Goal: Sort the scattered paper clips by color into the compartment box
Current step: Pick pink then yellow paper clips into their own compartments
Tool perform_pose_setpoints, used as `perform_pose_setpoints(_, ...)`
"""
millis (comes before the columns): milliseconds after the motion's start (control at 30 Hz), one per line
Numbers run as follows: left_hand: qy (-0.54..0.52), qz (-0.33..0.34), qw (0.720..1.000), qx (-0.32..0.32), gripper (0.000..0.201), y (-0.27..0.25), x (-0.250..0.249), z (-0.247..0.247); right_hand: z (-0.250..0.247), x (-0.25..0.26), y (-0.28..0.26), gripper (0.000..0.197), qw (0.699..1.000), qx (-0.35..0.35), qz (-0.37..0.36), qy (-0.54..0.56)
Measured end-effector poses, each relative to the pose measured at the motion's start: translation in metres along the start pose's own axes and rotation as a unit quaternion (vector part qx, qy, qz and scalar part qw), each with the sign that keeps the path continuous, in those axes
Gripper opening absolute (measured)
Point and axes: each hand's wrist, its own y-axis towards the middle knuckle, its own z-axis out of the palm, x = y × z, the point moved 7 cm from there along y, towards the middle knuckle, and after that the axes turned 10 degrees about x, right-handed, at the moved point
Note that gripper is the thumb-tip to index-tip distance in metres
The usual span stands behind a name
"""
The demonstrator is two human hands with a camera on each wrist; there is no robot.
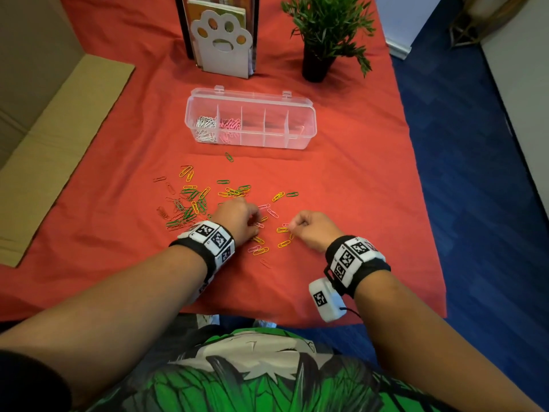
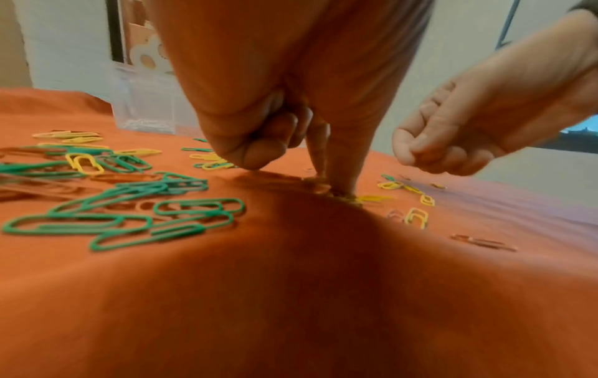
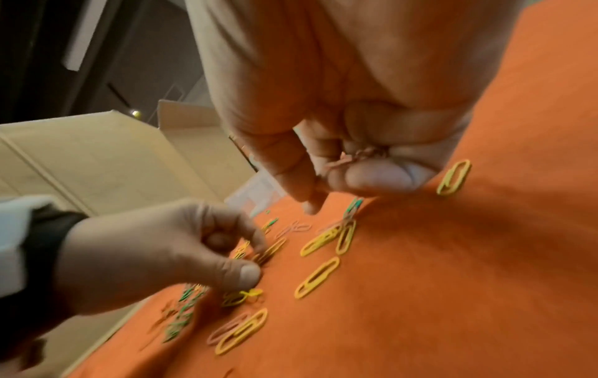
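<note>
A clear compartment box (image 1: 252,96) stands open mid-table, with white clips (image 1: 205,126) in its leftmost cell and pink clips (image 1: 230,124) in the one beside it. Green clips (image 1: 190,214) (image 2: 129,217), yellow clips (image 1: 283,243) (image 3: 318,277) and a few pink clips (image 1: 271,212) lie scattered on the red cloth. My left hand (image 1: 257,223) (image 2: 323,176) is down on the cloth, thumb and finger pinching a clip whose colour I cannot tell. My right hand (image 1: 292,226) (image 3: 340,189) hovers just above the cloth, fingers curled round a bunch of pink clips (image 3: 362,156).
Behind the box stand a paw-shaped bookend with books (image 1: 221,40) and a potted plant (image 1: 323,31). Flat cardboard (image 1: 59,138) lies along the left. The cloth ends at the right over blue floor (image 1: 475,173).
</note>
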Motion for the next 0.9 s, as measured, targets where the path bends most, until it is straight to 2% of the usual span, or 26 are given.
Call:
perform_pose_setpoints(67, 0.015, 0.000, 1.000, -0.004, 0.027, 0.000, 0.001, 0.000, -0.009, 0.007, 0.001, 0.010, 0.999, -0.022, -0.010, -0.043)
perform_pose_setpoints(200, -0.011, -0.008, 1.000, -0.017, 0.026, -0.001, 0.004, -0.002, -0.011, 0.023, 0.002, 0.012, 0.970, -0.069, -0.035, -0.232)
perform_pose_setpoints(300, -0.067, -0.026, 0.996, -0.045, 0.027, -0.003, 0.008, -0.014, -0.001, 0.028, 0.002, 0.021, 0.942, -0.079, -0.038, -0.323)
perform_pose_setpoints(367, -0.134, -0.043, 0.989, -0.041, 0.027, -0.002, 0.013, -0.017, 0.006, 0.031, 0.002, 0.025, 0.929, -0.084, -0.037, -0.359)
perform_pose_setpoints(433, -0.247, -0.058, 0.967, -0.028, 0.023, 0.002, 0.019, -0.016, 0.010, 0.031, 0.003, 0.027, 0.931, -0.069, -0.029, -0.357)
perform_pose_setpoints(500, -0.383, -0.056, 0.922, -0.009, 0.025, 0.004, 0.020, -0.011, 0.011, 0.031, 0.006, 0.024, 0.944, -0.040, -0.023, -0.328)
perform_pose_setpoints(567, -0.471, -0.046, 0.881, 0.012, 0.025, 0.004, 0.018, -0.008, 0.006, 0.030, 0.007, 0.011, 0.967, -0.023, -0.026, -0.251)
perform_pose_setpoints(600, -0.499, -0.045, 0.865, 0.017, 0.023, 0.004, 0.018, -0.007, 0.002, 0.028, 0.007, 0.011, 0.982, -0.020, -0.029, -0.186)
perform_pose_setpoints(633, -0.517, -0.047, 0.855, 0.017, 0.021, 0.004, 0.019, -0.007, -0.002, 0.026, 0.007, 0.019, 0.993, -0.019, -0.029, -0.112)
perform_pose_setpoints(700, -0.505, -0.053, 0.862, -0.001, 0.014, 0.007, 0.026, -0.009, -0.009, 0.021, 0.003, 0.028, 0.998, -0.018, -0.024, 0.063)
perform_pose_setpoints(733, -0.478, -0.057, 0.876, -0.012, 0.013, 0.009, 0.030, -0.010, -0.012, 0.018, 0.001, 0.028, 0.988, -0.019, -0.018, 0.151)
perform_pose_setpoints(800, -0.425, -0.063, 0.903, -0.026, 0.012, 0.012, 0.036, -0.014, -0.013, 0.014, -0.005, 0.021, 0.949, -0.006, -0.022, 0.315)
perform_pose_setpoints(900, -0.404, -0.063, 0.911, -0.052, 0.016, 0.011, 0.039, -0.019, -0.010, 0.016, -0.013, 0.010, 0.873, 0.061, -0.073, 0.479)
